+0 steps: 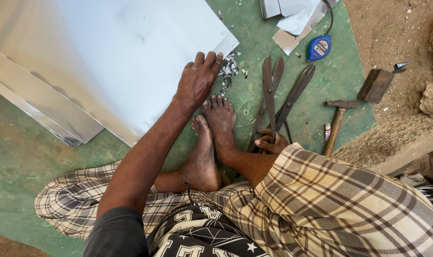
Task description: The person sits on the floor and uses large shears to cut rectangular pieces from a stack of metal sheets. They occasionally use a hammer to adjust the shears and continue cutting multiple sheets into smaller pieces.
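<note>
A: Biggest first?
B: Shiny flat metal sheet [121, 57], smooth, from 9 to 12 o'clock. Left hand [197, 78] lies flat on its near corner, fingers together, gripping nothing.

A: Then?
B: Long dark tin snips [269, 100], worn steel, long axis toward 12. Right hand [272, 143] is nearer, fingers curled round the handles at the 6 o'clock end.

A: Small stuff?
B: Wooden-handled hammer [338, 121] at 3; blue tape measure [318, 47] at 1.
</note>
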